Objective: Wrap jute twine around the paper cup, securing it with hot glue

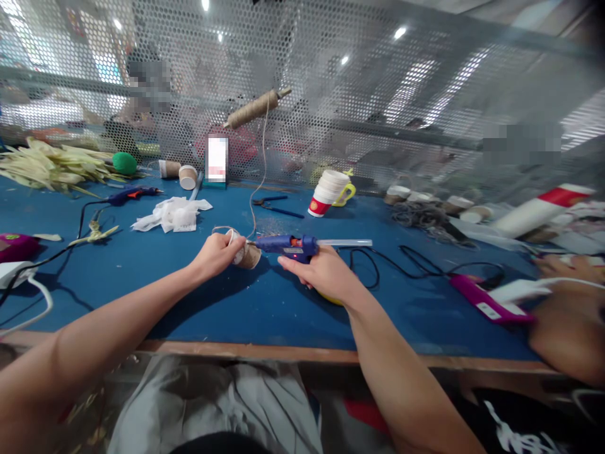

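Note:
My left hand [216, 254] is closed around a paper cup [247, 255] partly wrapped in brown twine, held on its side just above the blue table [198, 302]. My right hand [322, 271] grips a blue hot glue gun [293, 246] with its nozzle touching the cup and a clear glue stick poking out of its back. A strand of twine [263, 164] runs up from the cup to a twine spool [254, 109] hanging on the mesh screen.
On the table lie a second glue gun [132, 194], white lace scraps [172, 213], pliers [276, 205], stacked paper cups [328, 192], black cables [406, 261] and dry leaves [51, 165]. Another person's arm [570, 328] rests at the right by a magenta device [489, 302].

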{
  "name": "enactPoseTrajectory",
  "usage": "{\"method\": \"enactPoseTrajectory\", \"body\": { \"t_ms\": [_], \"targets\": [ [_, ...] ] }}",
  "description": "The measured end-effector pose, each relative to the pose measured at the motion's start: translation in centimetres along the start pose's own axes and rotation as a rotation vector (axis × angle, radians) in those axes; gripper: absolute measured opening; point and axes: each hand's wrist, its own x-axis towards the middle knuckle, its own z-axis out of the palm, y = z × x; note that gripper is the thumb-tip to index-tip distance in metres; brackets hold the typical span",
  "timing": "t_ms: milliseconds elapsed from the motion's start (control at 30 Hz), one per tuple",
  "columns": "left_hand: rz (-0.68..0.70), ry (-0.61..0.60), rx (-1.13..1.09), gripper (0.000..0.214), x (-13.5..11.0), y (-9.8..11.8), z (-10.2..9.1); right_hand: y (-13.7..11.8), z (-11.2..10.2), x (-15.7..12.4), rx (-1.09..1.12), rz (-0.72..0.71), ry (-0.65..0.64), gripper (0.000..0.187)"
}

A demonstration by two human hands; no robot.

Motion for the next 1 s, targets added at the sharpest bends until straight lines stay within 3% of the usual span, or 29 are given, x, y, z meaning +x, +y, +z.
{"method": "enactPoseTrajectory", "body": {
  "t_ms": [1000],
  "targets": [
    [-0.012, -0.018, -0.101, 0.035, 0.06, -0.06, -0.20, -0.12, -0.05, -0.22, -0.085, -0.021, -0.024, 0.023]
  ]
}}
